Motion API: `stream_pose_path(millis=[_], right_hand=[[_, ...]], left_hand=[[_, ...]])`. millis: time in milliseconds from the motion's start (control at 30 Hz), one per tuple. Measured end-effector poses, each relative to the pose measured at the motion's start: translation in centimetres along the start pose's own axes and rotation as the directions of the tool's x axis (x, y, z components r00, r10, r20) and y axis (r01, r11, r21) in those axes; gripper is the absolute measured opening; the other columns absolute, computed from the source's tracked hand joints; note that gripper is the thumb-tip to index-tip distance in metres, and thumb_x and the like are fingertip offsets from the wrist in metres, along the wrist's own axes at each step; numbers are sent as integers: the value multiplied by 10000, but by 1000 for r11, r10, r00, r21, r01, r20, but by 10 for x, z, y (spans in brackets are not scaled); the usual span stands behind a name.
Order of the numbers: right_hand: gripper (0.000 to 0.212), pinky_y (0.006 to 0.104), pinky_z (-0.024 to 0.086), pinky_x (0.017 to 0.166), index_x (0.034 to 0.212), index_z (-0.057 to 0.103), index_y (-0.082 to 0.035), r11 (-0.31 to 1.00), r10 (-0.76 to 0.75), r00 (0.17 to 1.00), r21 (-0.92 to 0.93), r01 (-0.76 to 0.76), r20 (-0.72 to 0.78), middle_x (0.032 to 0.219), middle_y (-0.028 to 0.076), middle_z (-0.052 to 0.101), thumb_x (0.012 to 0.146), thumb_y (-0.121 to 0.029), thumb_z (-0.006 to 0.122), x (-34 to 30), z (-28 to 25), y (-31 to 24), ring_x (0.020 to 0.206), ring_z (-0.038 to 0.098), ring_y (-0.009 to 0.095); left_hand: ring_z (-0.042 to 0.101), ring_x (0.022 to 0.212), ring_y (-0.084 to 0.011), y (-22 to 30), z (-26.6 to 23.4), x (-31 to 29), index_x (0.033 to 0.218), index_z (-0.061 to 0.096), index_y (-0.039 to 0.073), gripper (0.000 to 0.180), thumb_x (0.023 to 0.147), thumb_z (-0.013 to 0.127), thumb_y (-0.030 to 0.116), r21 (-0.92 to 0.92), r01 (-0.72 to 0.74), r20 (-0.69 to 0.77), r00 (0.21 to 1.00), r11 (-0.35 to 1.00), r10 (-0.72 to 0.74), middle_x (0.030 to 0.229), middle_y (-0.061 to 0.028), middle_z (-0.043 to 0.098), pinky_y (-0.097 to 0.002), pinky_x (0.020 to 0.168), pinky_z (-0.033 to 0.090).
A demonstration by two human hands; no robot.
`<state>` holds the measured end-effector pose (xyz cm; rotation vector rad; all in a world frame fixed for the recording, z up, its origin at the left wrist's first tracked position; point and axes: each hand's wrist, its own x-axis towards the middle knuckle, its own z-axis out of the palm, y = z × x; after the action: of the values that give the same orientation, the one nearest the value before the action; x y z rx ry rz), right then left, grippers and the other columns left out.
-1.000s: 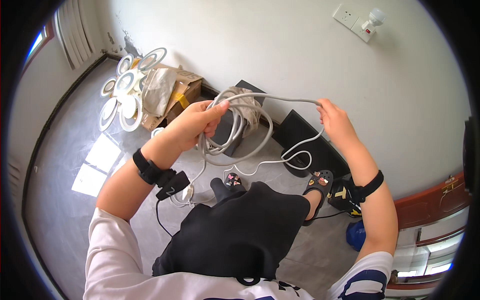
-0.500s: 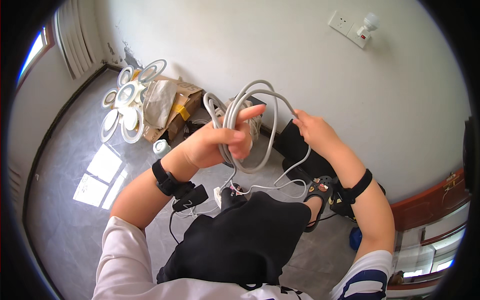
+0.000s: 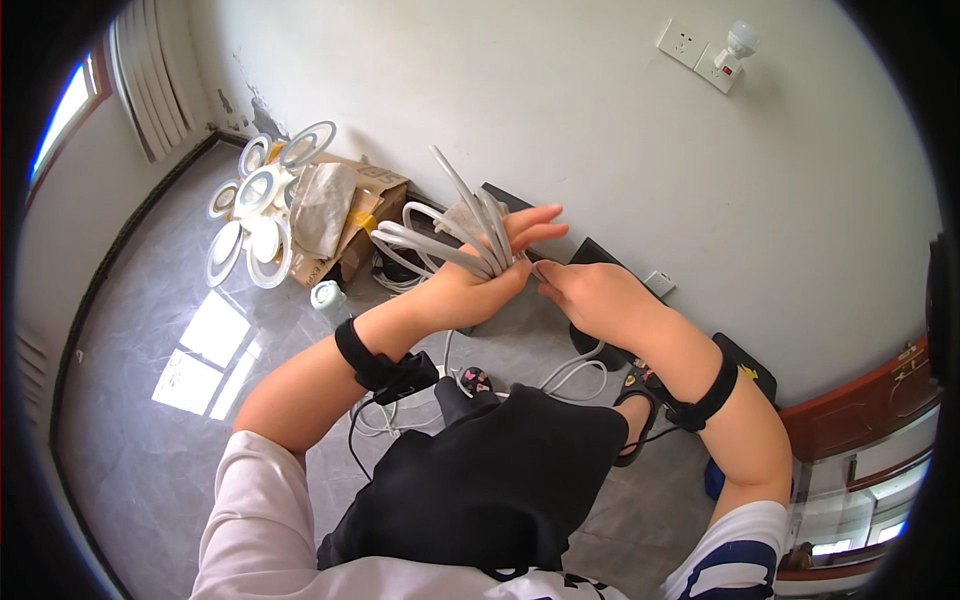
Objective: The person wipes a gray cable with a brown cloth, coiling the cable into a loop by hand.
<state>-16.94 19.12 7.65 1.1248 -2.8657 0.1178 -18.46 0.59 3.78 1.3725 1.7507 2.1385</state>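
Observation:
Loops of pale grey cable (image 3: 432, 245) hang across my left hand (image 3: 487, 283), running between its thumb and palm. Two of its fingers stretch out past the loops to the right. Close beside it, my right hand (image 3: 592, 300) pinches a strand of the same cable between thumb and fingers. The fingertips of both hands nearly meet. Lower down, the cable's loose length (image 3: 585, 375) trails in a curve near my feet. Where the strand passes between the two hands is partly hidden by the fingers.
A lamp with several ring-shaped shades (image 3: 255, 190) lies by a cardboard box (image 3: 378, 185) at the far left. A pale blue bottle (image 3: 327, 297) stands near them. Wall sockets (image 3: 683, 43) with a plugged-in bulb (image 3: 742, 40) are at the upper right. Black straps (image 3: 712, 395) circle both forearms.
My right hand has come left and down to meet my left hand, which has moved slightly right and turned. The cable loops have swung leftward and now appear narrower.

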Motion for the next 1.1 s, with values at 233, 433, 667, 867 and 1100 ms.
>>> stream_pose_path(millis=[233, 433, 667, 867, 1100], right_hand=[[186, 264, 423, 607, 987, 498, -26, 832, 186, 973, 505, -232, 140, 715, 61, 552, 816, -96, 481, -10, -1, 13, 655, 527, 138], [88, 228, 416, 684, 883, 507, -19, 654, 114, 924, 672, -347, 366, 764, 13, 540, 822, -62, 460, -25, 22, 36, 728, 516, 76], [103, 242, 432, 737, 885, 510, -3, 667, 87, 968, 709, -231, 234, 831, 47, 550, 857, -80, 448, -23, 20, 33, 787, 545, 110], [156, 239, 421, 643, 936, 519, -7, 490, 265, 964, 856, -165, 34, 699, 42, 549, 879, -109, 417, -5, 2, 6, 650, 519, 103], [181, 234, 430, 540, 941, 552, 9, 635, 252, 966, 764, -114, -65, 692, 34, 547, 885, -110, 428, -13, -11, -12, 570, 516, 101]], left_hand=[[125, 1314, -255, 22, 10, -3, 1375, 115, 129, 742, 698, 288, -118, -45, -186, -98, 979, 982, 181, 1437, -86, -31, -436, 1007, 250], [161, 1298, -324, 57, -3, 2, 1385, 35, 133, 804, 655, 263, -114, 28, -353, -113, 929, 935, 354, 1436, -117, -7, -453, 989, 270], [222, 1281, -319, 63, -11, -7, 1357, 149, 66, 749, 639, 248, -119, 164, -377, -70, 917, 911, 392, 1412, -164, 118, -446, 991, 277], [326, 1228, -342, 54, 5, -15, 1086, 501, 14, 576, 605, 256, -186, 345, -291, 219, 949, 892, 225, 1212, -220, 446, -428, 1007, 266], [239, 1272, -339, 24, 8, -20, 1169, 453, 32, 660, 567, 297, -189, 602, -300, 224, 953, 740, 204, 1315, -193, 325, -428, 1016, 243]])
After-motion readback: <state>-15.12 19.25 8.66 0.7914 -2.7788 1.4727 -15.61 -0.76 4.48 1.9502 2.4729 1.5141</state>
